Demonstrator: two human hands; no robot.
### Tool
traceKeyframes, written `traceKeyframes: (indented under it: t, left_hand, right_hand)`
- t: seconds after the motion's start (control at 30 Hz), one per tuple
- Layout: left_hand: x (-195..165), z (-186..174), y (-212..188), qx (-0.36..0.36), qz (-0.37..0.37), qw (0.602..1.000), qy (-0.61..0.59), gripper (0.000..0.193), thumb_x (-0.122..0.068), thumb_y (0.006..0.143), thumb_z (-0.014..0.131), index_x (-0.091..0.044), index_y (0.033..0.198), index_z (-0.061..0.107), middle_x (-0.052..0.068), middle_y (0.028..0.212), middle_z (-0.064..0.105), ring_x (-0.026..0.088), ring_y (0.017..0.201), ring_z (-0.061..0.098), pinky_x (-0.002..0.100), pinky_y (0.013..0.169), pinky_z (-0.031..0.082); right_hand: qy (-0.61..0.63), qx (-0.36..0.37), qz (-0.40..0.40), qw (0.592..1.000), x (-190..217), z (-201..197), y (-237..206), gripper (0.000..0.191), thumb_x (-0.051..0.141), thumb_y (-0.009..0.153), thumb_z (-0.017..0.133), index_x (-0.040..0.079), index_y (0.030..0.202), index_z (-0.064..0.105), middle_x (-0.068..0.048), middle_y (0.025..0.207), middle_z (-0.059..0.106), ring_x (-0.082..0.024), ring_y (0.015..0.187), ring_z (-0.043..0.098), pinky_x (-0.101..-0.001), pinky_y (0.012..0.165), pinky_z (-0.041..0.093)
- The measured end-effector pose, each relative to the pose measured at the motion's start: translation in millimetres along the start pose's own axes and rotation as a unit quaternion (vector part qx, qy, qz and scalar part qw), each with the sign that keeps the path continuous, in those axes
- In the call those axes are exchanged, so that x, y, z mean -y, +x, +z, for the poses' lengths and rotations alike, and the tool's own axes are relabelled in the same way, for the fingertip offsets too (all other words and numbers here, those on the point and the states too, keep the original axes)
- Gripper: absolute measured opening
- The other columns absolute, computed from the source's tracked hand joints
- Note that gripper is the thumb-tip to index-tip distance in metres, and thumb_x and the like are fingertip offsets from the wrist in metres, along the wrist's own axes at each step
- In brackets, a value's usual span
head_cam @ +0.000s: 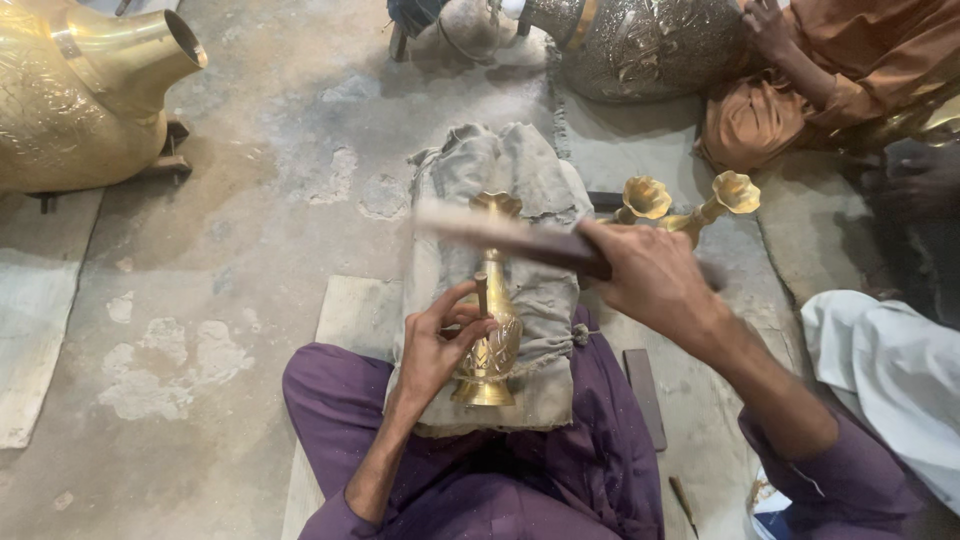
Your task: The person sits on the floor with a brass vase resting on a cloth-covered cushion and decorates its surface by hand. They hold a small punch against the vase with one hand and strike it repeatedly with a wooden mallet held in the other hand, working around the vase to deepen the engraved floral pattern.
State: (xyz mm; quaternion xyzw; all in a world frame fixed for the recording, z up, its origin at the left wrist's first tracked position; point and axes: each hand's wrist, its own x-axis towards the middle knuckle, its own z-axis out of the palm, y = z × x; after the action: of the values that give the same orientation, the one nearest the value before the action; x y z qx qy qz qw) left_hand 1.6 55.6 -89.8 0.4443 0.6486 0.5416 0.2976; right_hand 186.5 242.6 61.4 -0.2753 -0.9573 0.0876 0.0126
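Two hands work: left hand (440, 345) fingers pinch a chisel (482, 293) steady on the brass vase (490, 340), right hand (650, 275) fingers clamped on a raised mallet (510, 237).

Engraved brass vase (492, 340) flat on grey padded cushion (540, 180), seemingly chisel-touched.

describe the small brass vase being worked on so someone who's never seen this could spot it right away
Find the grey padded cloth bundle lying across the seated person's purple-trousered lap. The small brass vase lies on it, steadied by the left hand, which also pinches a short punch. Unlike the two flared brass pieces behind, it has a carved belly.
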Motion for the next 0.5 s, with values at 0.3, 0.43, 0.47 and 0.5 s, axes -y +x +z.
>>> traceKeyframes:
  t: [0.3, 0.43, 0.47, 0.5]
  left_hand:
    - [-5, -2, -2, -0.012, 0.032, 0.999, -0.016, 0.052, -0.017, 0.086, 0.082, -0.010, 0.134, 0.063, 0.012, 0.096, 0.082, 0.021, 0.089, 0.082, 0.036, 0.075, 0.069]
    - [-7, -3, 1, 0.006, 0.045, 0.999, -0.017, 0.049, -0.016, 0.088, 0.081, -0.009, 0.134, 0.063, 0.013, 0.098, 0.082, 0.022, 0.092, 0.082, 0.036, 0.078, 0.069]
    - [-6, -3, 2, 0.005, 0.039, 0.999, -0.019, 0.050, -0.016, 0.088, 0.080, -0.010, 0.134, 0.062, 0.013, 0.098, 0.081, 0.022, 0.091, 0.082, 0.036, 0.077, 0.069]
    - [-6, -3, 4, 0.002, 0.034, 0.999, -0.023, 0.051, -0.017, 0.089, 0.079, -0.010, 0.135, 0.060, 0.013, 0.098, 0.081, 0.021, 0.091, 0.082, 0.035, 0.076, 0.069]
  right_hand:
    - [0.041, 0.011, 0.035, 0.998, 6, -1, -7, 0.030, 0.015, 0.084, 0.073, 0.010, 0.110, 0.059, -0.011, 0.085, 0.075, -0.026, 0.071, 0.074, -0.0440, 0.064, 0.059]
    - [-0.058, 0.080, 0.062, 0.993, 0, 5, -12, 0.036, 0.014, 0.087, 0.068, 0.013, 0.121, 0.058, -0.012, 0.089, 0.074, -0.030, 0.078, 0.075, -0.0471, 0.066, 0.059]
    - [-0.117, 0.062, 0.052, 0.990, -3, 6, -14, 0.042, 0.010, 0.085, 0.067, 0.013, 0.125, 0.057, -0.013, 0.090, 0.074, -0.032, 0.082, 0.074, -0.0495, 0.067, 0.057]
    - [-0.100, 0.041, 0.038, 0.993, -5, 8, -15, 0.047, 0.010, 0.082, 0.068, 0.013, 0.127, 0.057, -0.013, 0.093, 0.074, -0.033, 0.085, 0.074, -0.0497, 0.067, 0.057]
